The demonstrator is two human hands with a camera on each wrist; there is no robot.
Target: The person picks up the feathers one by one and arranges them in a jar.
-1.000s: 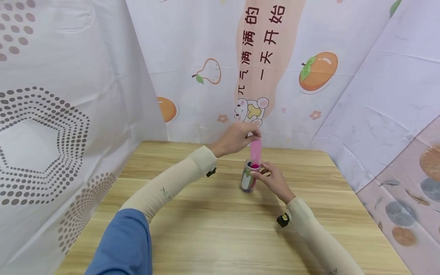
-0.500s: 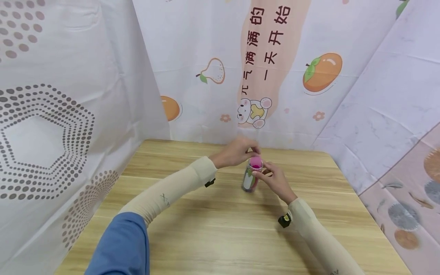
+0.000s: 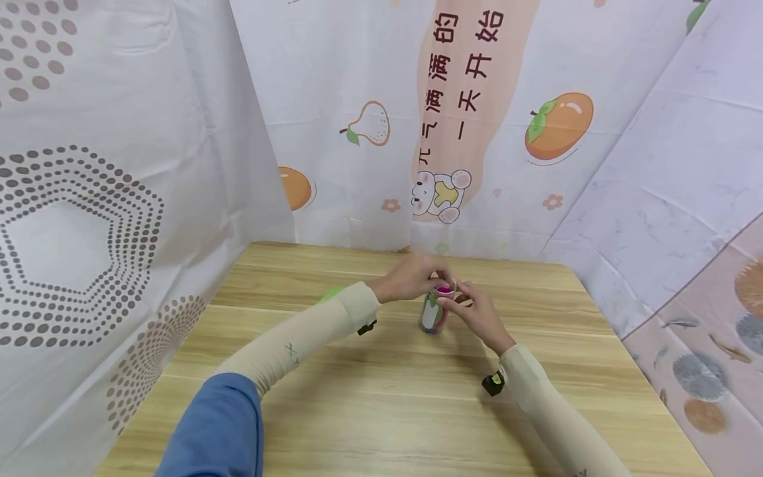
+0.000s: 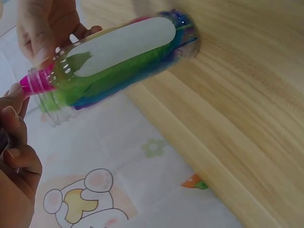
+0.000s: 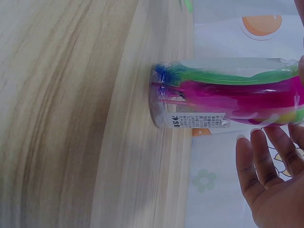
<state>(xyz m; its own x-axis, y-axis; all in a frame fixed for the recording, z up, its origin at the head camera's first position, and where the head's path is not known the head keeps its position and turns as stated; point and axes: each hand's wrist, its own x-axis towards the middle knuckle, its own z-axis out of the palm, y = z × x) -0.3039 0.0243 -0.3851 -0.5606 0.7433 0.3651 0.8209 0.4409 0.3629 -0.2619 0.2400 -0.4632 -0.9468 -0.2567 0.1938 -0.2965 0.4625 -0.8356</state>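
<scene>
A clear jar (image 3: 432, 315) stands upright on the wooden table, with green, blue and magenta material inside and a white label patch on its side. My right hand (image 3: 481, 317) holds it near the neck, thumb and fingers on either side. Over the mouth is my left hand (image 3: 411, 277). In the left wrist view its fingertips pinch the end of a bright pink strip (image 4: 26, 86), whose lower part runs down inside the jar. The right wrist view shows the jar's magenta and green contents and a printed label; several fingers of the right hand spread beside it.
A bright green piece (image 3: 331, 293) lies on the wooden table (image 3: 381, 411), partly hidden behind the left sleeve. Behind the table hangs a white curtain (image 3: 346, 199) printed with fruit, and patterned cloths hang at both sides.
My left hand has come down to the jar's mouth, and the pink strip has sunk into the jar. The green piece now shows above the left sleeve. My right hand keeps its hold.
</scene>
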